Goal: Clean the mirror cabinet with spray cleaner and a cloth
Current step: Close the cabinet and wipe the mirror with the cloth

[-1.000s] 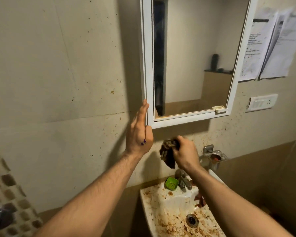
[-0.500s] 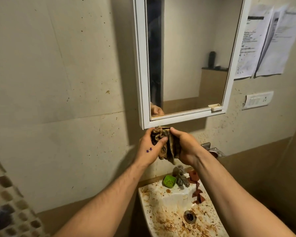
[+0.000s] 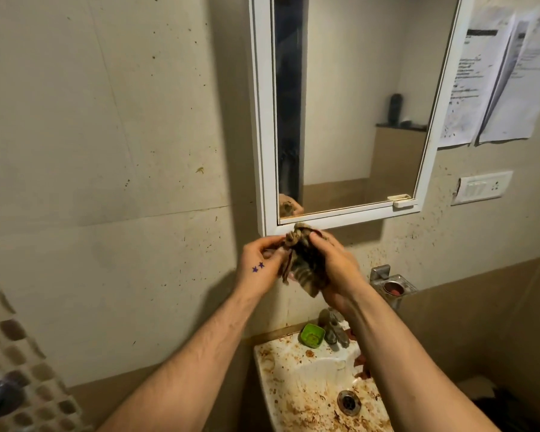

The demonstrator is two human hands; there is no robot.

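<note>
Bunching the cloth [image 3: 306,263], gripped in left hand [image 3: 262,265] and right hand [image 3: 335,266], below the mirror cabinet [image 3: 349,104], wiping probably unfinished.

Mirror cabinet [image 3: 264,120] frame white, cloth [image 3: 306,266] brown/tan striped, two blue-purple stars on left hand [image 3: 261,265], sink [image 3: 281,391] at 6 o'clock white with rust-brown blotches, cup [image 3: 311,335] green, wall [image 3: 106,151] beige with brown specks, 8 o'clock tiles [image 3: 19,369] brown-cream checks.
</note>
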